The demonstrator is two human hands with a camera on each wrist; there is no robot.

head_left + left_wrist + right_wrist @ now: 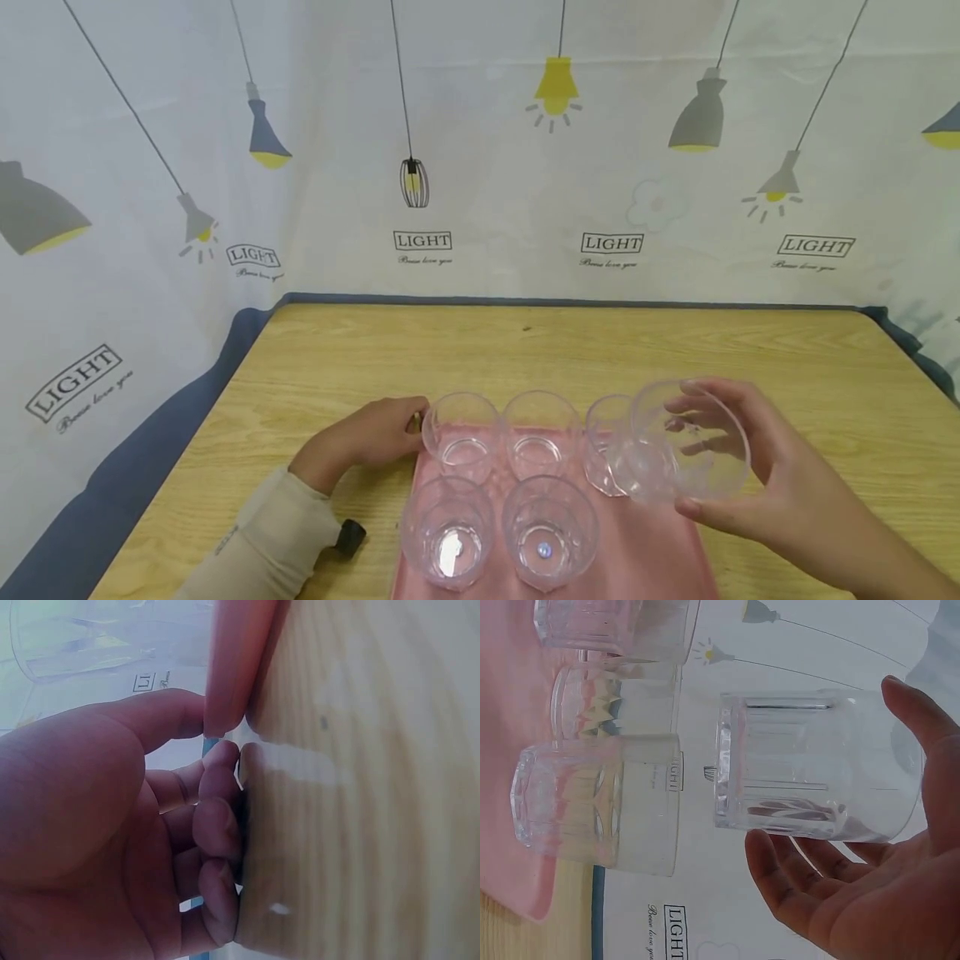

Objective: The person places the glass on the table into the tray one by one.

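My right hand (757,450) holds a clear plastic cup (712,442) around its side, thumb on one side and fingers on the other. In the right wrist view, that cup's faceted base (724,761) is raised off the pink tray (517,870), facing it. Several matching clear cups stand upright on the tray, two in the front row (551,533) and others behind, including the rear right one (600,450). My left hand (378,429) grips the tray's far left corner. Its thumb (169,712) presses the tray edge (232,667); the curled fingers rest by the wooden table.
The wooden table (300,367) extends around the tray. A white curtain (495,167) printed with lamps hangs behind the table's far edge and along its sides. Bare tray surface (652,550) lies at the front right, beside the front cups.
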